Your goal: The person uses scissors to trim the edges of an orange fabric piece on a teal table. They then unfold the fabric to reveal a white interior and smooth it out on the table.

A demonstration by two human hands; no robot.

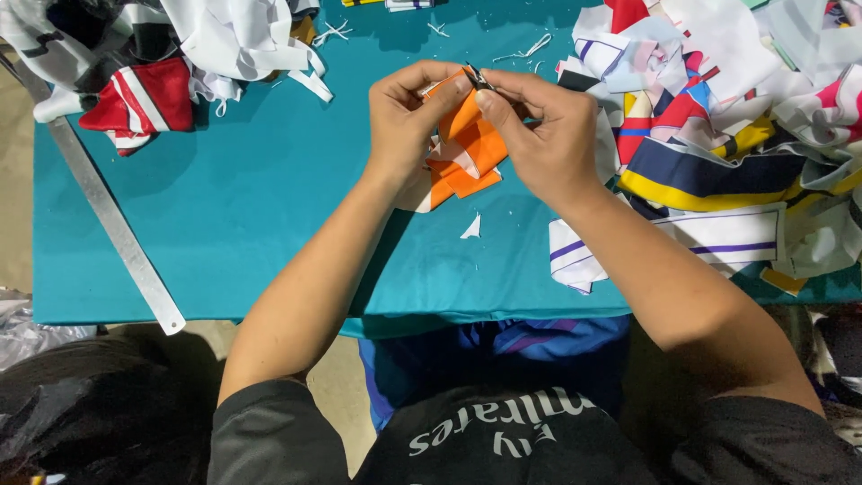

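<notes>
An orange and white piece of fabric (pixel 467 153) is held up over the teal tabletop (pixel 251 207). My left hand (pixel 404 117) pinches its upper edge from the left. My right hand (pixel 539 135) grips a small dark metal tool (pixel 479 79), its tip at the top edge of the fabric between both thumbs. The fabric's lower folds hang down and touch the table. Part of the tool is hidden by my right fingers.
A long metal ruler (pixel 108 216) lies diagonally at the left. A pile of red, black and white fabric (pixel 153 54) sits at the back left. A big heap of multicoloured fabric pieces (pixel 718 126) fills the right. Small white scraps (pixel 471 227) lie near the middle.
</notes>
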